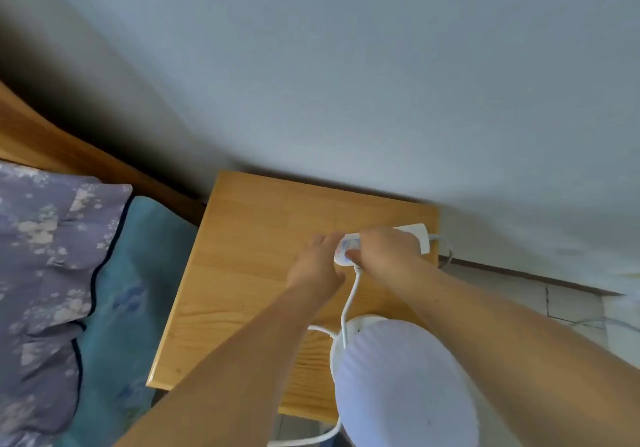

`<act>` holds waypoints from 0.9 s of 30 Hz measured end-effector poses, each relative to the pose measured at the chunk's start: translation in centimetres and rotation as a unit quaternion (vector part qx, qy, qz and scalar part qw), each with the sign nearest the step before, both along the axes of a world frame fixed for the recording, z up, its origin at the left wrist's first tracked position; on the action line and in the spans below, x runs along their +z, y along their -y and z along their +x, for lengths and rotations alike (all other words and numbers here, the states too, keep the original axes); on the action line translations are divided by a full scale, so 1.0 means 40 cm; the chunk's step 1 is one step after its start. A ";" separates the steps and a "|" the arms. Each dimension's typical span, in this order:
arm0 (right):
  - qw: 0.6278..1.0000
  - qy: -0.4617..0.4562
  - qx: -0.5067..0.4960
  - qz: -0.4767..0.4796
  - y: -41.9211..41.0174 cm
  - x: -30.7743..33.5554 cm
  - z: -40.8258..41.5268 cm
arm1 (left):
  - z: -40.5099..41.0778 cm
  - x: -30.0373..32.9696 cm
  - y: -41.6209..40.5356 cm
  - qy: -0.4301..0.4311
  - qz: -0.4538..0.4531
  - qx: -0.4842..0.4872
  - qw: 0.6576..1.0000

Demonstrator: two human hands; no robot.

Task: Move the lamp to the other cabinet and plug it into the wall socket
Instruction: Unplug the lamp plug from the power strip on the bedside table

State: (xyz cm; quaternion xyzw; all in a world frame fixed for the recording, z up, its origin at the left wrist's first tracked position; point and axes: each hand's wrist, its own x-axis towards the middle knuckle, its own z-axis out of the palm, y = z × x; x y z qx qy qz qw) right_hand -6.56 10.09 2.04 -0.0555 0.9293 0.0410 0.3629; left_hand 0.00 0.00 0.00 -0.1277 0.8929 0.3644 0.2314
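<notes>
A white lamp (398,384) with a rounded shade stands on the near right part of a wooden cabinet (249,273). Its white cord (348,304) runs up from the lamp to a white power strip (419,235) lying at the cabinet's back right. My right hand (384,252) is closed on the plug at the strip's left end. My left hand (315,266) rests beside that end of the strip with fingers spread, touching it. The plug itself is mostly hidden by my fingers.
A bed with a teal sheet (131,290) and a floral pillow (45,259) lies left of the cabinet, with a wooden headboard (52,148) behind. A pale wall (346,82) rises behind the cabinet. Tiled floor (571,304) shows at the right.
</notes>
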 end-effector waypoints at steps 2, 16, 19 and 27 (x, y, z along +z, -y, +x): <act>0.999 -0.003 0.032 0.027 0.007 -0.018 -0.009 | -0.012 -0.012 -0.003 -0.003 -0.006 0.009 1.000; 0.998 0.068 0.006 0.017 0.009 -0.030 -0.019 | -0.030 -0.094 -0.009 -0.075 -0.112 -0.057 0.989; 0.998 0.049 0.034 0.011 0.005 -0.030 -0.013 | -0.032 -0.098 -0.016 -0.084 -0.120 -0.059 0.987; 0.998 0.018 0.040 0.034 0.015 -0.090 -0.010 | -0.046 -0.099 -0.022 -0.114 -0.198 -0.111 0.967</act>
